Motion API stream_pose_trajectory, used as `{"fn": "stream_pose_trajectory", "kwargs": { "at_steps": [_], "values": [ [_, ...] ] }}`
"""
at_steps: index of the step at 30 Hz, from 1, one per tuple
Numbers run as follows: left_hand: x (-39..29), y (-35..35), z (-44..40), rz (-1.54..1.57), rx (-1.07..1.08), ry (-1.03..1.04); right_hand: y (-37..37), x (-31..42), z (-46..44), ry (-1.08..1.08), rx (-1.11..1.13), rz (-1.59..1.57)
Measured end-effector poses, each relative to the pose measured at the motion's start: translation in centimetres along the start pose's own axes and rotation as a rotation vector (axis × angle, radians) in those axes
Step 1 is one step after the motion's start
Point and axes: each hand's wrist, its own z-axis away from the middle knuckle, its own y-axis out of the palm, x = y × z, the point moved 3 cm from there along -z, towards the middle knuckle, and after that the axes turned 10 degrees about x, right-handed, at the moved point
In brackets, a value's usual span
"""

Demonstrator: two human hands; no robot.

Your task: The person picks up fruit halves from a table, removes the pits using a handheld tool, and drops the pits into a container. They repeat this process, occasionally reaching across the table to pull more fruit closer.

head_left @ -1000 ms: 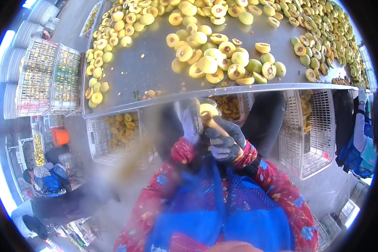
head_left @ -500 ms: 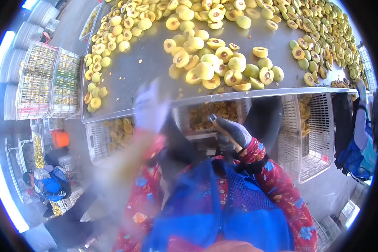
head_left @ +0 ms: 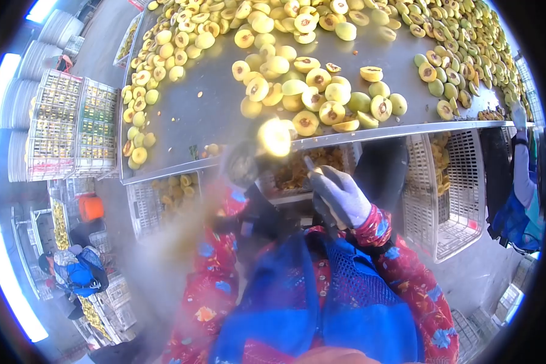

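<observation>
My left hand (head_left: 241, 164), gloved with a dark palm and smeared by motion, is at the table's front edge with a peach half (head_left: 276, 137) at its fingertips. That half looks bright and washed out, and the fingers around it are hard to make out. In front of my chest, my right hand (head_left: 344, 197) wears a pale glove with dark patches and is closed around a slim tool (head_left: 310, 164). Only the tool's metal tip and part of its handle show, so its exact kind is unclear. Cut peach halves (head_left: 332, 113) lie in a cluster just beyond my hands.
The metal table (head_left: 188, 124) carries many more peach halves at its back and sides. Below its edge stand a crate of scraps (head_left: 285, 197), a left crate (head_left: 142, 209) and a right crate (head_left: 421, 200). A co-worker's sleeve (head_left: 522, 176) is at right; stacked crates (head_left: 57, 127) stand at left.
My left hand has turned, showing its dark palm, and a peach half now appears at its fingers. My right hand has rotated, showing its pale back. A few small bits lie by the table edge.
</observation>
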Motion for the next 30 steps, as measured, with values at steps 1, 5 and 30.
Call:
{"fn": "stream_pose_trajectory", "kwargs": {
  "at_steps": [1, 5, 30],
  "values": [
    [-2.0, 0.7, 0.8, -0.028, -0.018, -0.004, 0.0, -0.7, -0.7, -0.078, -0.014, 0.098],
    [-6.0, 5.0, 1.8, 0.787, -0.186, -0.381, 1.4, -0.2, -0.9, -0.475, -0.056, 0.677],
    [-4.4, 10.0, 3.5, 0.049, -0.291, -0.195, 2.2, -5.1, -1.7, 0.161, 0.155, -0.403]
  ]
}}
